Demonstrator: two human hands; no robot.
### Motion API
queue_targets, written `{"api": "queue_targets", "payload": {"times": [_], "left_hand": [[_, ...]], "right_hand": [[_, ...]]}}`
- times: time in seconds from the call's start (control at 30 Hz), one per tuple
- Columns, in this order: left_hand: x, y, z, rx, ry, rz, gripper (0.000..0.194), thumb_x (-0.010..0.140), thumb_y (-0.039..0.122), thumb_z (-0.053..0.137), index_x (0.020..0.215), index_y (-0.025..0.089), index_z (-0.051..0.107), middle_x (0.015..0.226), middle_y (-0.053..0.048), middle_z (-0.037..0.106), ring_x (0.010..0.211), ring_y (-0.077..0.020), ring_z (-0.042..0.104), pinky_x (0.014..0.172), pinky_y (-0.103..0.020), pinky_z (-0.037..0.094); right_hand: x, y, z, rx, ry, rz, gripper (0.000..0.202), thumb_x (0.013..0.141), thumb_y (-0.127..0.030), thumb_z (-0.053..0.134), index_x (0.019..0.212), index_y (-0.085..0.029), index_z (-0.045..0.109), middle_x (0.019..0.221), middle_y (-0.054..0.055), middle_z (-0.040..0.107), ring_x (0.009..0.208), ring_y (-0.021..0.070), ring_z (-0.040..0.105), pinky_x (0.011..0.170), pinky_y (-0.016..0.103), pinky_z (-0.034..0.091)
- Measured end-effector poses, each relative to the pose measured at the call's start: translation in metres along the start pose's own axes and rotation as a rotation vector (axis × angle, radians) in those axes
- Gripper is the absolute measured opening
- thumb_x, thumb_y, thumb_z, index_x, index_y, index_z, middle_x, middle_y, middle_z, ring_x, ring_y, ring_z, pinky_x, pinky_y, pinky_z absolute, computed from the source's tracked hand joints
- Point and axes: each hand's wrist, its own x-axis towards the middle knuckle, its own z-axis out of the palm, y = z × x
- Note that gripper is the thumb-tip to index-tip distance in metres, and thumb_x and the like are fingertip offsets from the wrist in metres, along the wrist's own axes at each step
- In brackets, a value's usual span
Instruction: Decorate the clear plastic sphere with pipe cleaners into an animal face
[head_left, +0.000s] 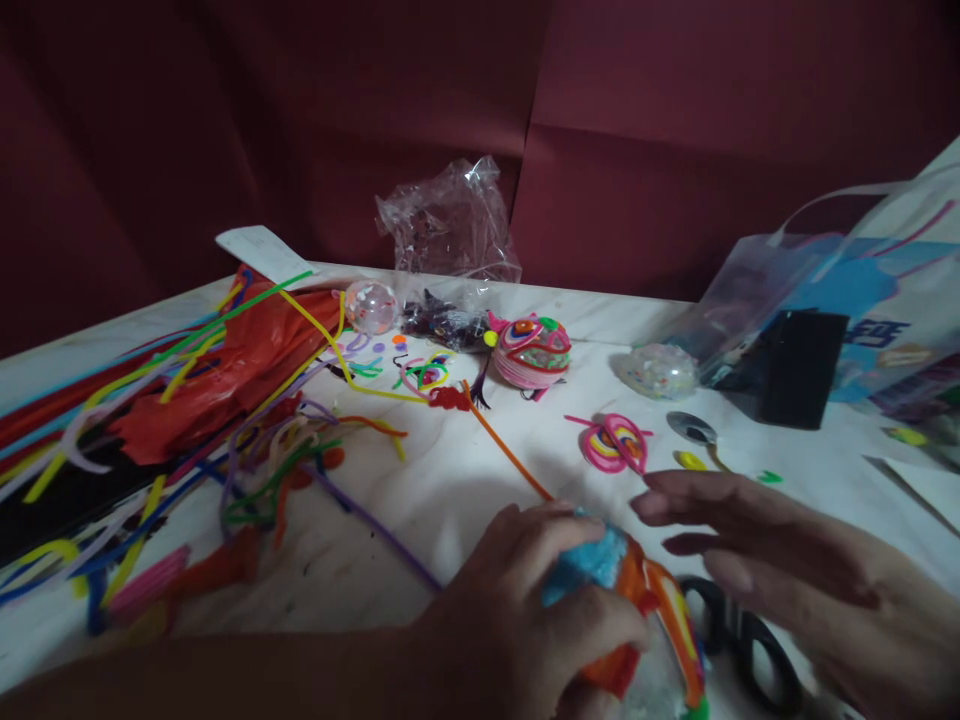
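Note:
My left hand [540,590] is wrapped over the top of a round ball [589,560] near the front edge of the view. Blue fuzzy material and orange, red and yellow strips cover parts of the ball, while its lower side looks clear. Just to the right, my right hand [810,570] is held apart from the ball, fingers stretched out and holding nothing. Black scissor handles [765,665] lie on the table between the ball and that hand. A pink and yellow coil of pipe cleaners [615,442] rests beyond my right fingertips.
Colourful pipe cleaners [285,470] and a red plastic bag [240,370] spread across the left. Toward the back are a decorated pink ball [531,355], clear balls [373,307] and a crumpled clear bag [454,225]. A black box [801,368] stands at right.

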Motion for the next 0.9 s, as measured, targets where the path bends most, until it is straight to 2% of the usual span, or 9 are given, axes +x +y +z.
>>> {"api": "queue_targets", "payload": {"times": [0.03,0.1,0.23,0.3,0.43,0.57,0.73,0.83,0.9], "left_hand": [[0.000,0.000,0.001,-0.006,0.016,0.004,0.023,0.078,0.029,0.051,0.100,0.022,0.054,0.122,-0.010,0.044,0.118,-0.0244,0.043,0.096,-0.038,0.038],[0.000,0.000,0.002,-0.013,0.045,0.007,0.022,0.079,0.029,0.050,0.100,0.022,0.054,0.122,-0.010,0.044,0.117,-0.0241,0.044,0.096,-0.038,0.039],[-0.002,0.001,0.004,-0.020,0.048,-0.023,0.023,0.079,0.030,0.050,0.100,0.023,0.055,0.123,-0.010,0.043,0.118,-0.0256,0.043,0.095,-0.039,0.040],[-0.002,0.001,0.004,-0.022,0.039,-0.022,0.024,0.078,0.029,0.051,0.101,0.023,0.054,0.125,-0.010,0.042,0.119,-0.0260,0.042,0.095,-0.039,0.040],[-0.002,0.000,0.003,0.024,0.021,-0.003,0.026,0.079,0.029,0.052,0.104,0.024,0.053,0.123,-0.010,0.043,0.118,-0.0258,0.044,0.094,-0.039,0.041],[-0.002,-0.002,0.004,0.071,-0.007,0.020,0.026,0.080,0.031,0.051,0.104,0.022,0.054,0.122,-0.012,0.044,0.118,-0.0268,0.043,0.094,-0.039,0.041],[-0.001,-0.001,0.005,0.069,0.019,0.058,0.021,0.081,0.033,0.050,0.099,0.021,0.054,0.123,-0.012,0.044,0.120,-0.0260,0.042,0.095,-0.038,0.040],[0.000,-0.001,0.004,0.066,0.047,0.063,0.018,0.083,0.031,0.048,0.098,0.022,0.054,0.122,-0.011,0.044,0.121,-0.0242,0.042,0.096,-0.036,0.040],[-0.001,-0.001,0.004,0.070,0.037,0.054,0.020,0.083,0.032,0.049,0.099,0.022,0.054,0.121,-0.011,0.045,0.120,-0.0242,0.044,0.095,-0.036,0.040]], "right_hand": [[0.000,0.002,0.002,0.005,-0.049,0.045,0.036,0.079,-0.049,0.072,0.111,-0.036,0.062,0.116,0.000,0.056,0.104,0.0258,0.053,0.077,0.023,0.052],[0.001,0.002,0.007,0.044,-0.147,0.114,0.044,0.081,-0.050,0.071,0.120,-0.039,0.056,0.124,-0.001,0.051,0.113,0.0267,0.047,0.082,0.026,0.051],[0.006,-0.003,0.013,0.075,-0.264,0.072,0.040,0.079,-0.050,0.071,0.115,-0.039,0.060,0.122,0.000,0.054,0.106,0.0277,0.054,0.076,0.027,0.055],[0.009,-0.005,0.013,0.042,-0.262,0.044,0.038,0.079,-0.047,0.072,0.114,-0.037,0.062,0.119,0.001,0.056,0.102,0.0274,0.056,0.073,0.026,0.056],[0.012,-0.011,0.016,-0.048,-0.233,0.082,0.037,0.081,-0.043,0.069,0.116,-0.033,0.062,0.117,0.002,0.057,0.104,0.0275,0.055,0.071,0.024,0.056],[0.016,-0.020,0.019,-0.106,-0.268,0.085,0.040,0.076,-0.040,0.066,0.113,-0.026,0.065,0.102,0.006,0.064,0.098,0.0326,0.058,0.058,0.027,0.059],[0.017,-0.023,0.020,-0.155,-0.244,0.111,0.043,0.072,-0.039,0.065,0.112,-0.025,0.064,0.089,0.005,0.066,0.096,0.0317,0.059,0.064,0.028,0.058],[0.015,-0.021,0.018,-0.094,-0.292,0.213,0.049,0.072,-0.041,0.066,0.117,-0.022,0.060,0.095,0.006,0.065,0.096,0.0305,0.059,0.070,0.031,0.057],[0.012,-0.020,0.013,-0.029,-0.222,0.271,0.054,0.070,-0.050,0.070,0.115,-0.022,0.060,0.111,0.007,0.060,0.093,0.0302,0.060,0.072,0.033,0.056]]}}
